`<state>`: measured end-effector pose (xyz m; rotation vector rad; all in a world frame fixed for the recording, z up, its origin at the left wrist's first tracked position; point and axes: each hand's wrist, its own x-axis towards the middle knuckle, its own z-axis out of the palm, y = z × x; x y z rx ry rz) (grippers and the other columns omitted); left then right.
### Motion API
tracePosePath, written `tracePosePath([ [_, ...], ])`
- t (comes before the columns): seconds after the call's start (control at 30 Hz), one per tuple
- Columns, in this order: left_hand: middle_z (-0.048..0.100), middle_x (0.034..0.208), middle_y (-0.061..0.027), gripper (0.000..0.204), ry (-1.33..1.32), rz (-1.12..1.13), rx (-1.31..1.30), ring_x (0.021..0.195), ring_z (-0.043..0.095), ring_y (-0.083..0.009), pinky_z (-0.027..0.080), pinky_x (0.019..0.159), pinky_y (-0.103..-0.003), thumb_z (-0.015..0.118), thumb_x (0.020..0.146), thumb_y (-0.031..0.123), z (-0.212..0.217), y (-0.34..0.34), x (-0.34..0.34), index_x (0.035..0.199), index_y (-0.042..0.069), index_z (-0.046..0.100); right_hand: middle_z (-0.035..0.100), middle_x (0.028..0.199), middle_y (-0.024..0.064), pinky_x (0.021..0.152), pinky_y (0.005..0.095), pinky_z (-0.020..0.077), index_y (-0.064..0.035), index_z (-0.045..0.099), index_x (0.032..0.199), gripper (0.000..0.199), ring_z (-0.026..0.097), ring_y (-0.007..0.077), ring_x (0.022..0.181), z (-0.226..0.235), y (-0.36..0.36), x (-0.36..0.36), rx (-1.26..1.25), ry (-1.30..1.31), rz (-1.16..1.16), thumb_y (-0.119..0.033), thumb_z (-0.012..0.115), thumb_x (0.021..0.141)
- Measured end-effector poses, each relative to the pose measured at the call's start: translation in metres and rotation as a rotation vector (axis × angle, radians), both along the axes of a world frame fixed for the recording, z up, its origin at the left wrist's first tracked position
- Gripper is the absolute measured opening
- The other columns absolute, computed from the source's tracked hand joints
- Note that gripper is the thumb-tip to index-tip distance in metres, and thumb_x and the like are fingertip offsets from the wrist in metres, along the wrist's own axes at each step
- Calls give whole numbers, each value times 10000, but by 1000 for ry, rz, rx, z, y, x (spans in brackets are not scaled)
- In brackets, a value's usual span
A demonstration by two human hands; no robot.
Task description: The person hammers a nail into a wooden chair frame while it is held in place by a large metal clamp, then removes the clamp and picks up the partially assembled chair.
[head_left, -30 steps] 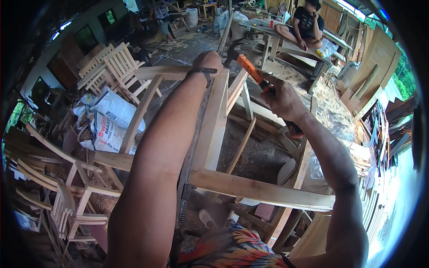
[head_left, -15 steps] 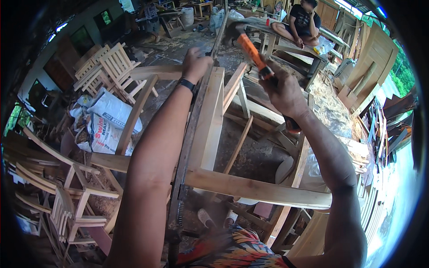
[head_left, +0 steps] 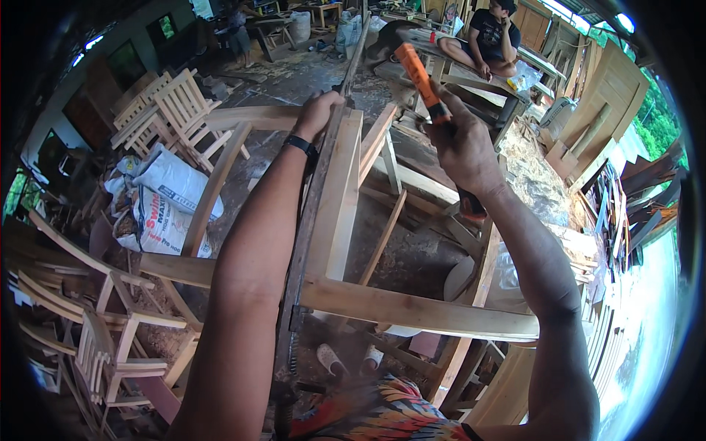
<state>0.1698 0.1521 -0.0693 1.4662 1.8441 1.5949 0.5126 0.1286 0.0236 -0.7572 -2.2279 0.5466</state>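
Note:
My left hand point(head_left: 318, 116) is closed around the far part of a long dark metal bar clamp point(head_left: 312, 209), which lies along a pale wooden beam point(head_left: 340, 198). The clamp's screw end reaches back near my body. Raised to the right of the beam, my right hand point(head_left: 468, 151) grips a hammer point(head_left: 423, 77) with an orange shaft and black grip. Its dark head is smeared by motion and points away from me. A curved wooden rail point(head_left: 419, 312) crosses the near end of the beam, joining it to the frame under my arms.
Slatted wooden chairs point(head_left: 180, 110) and filled white sacks point(head_left: 173, 195) stand at the left. A chair frame point(head_left: 110, 345) is at the near left. Another person point(head_left: 493, 40) sits on a bench at the far right. Wooden door panels point(head_left: 603, 110) and scrap strips lean at the right.
The hammer has tipped a little more upright in my right hand. My left hand has settled lower against the clamp. The whole view has shifted slightly.

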Motion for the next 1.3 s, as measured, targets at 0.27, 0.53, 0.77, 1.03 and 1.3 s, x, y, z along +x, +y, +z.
tracePosePath([
  [0.27, 732, 854, -111, 265, -673, -387, -16, 753, 697, -211, 536, 711, -311, 642, 883, 267, -4, 1, -7, 936, 16, 707, 719, 867, 231, 771, 449, 561, -67, 523, 1470, 564, 739, 365, 812, -18, 14, -4, 87, -161, 118, -116, 659, 924],
  [0.53, 718, 892, -94, 249, -627, -289, -49, 784, 676, -198, 520, 803, -314, 628, 899, 272, -4, 2, 7, 936, 34, 691, 713, 841, 218, 737, 449, 555, -80, 525, 1458, 524, 731, 366, 776, -5, -6, -9, 122, 94, 21, -75, 621, 943],
  [0.77, 734, 832, -117, 309, -529, -301, 55, 717, 679, -211, 519, 696, -330, 632, 872, 275, -13, 14, -16, 915, -19, 716, 674, 798, 180, 690, 348, 529, -100, 532, 1471, 545, 668, 231, 698, -21, 6, -9, 106, -114, 158, -65, 660, 942],
  [1.03, 716, 877, -111, 263, -583, -353, -19, 774, 687, -208, 533, 772, -325, 599, 916, 263, -12, 11, -3, 963, 16, 674, 689, 786, 221, 681, 462, 539, -103, 529, 1464, 533, 715, 359, 713, -19, 6, -18, 121, 19, 39, -74, 617, 939],
  [1.3, 714, 815, -112, 292, -559, -277, 2, 720, 676, -211, 522, 725, -333, 615, 888, 278, -11, 10, -1, 905, -3, 694, 711, 891, 225, 754, 464, 555, -104, 519, 1480, 570, 728, 386, 801, 15, -9, -14, 149, 16, 25, -80, 637, 923],
])
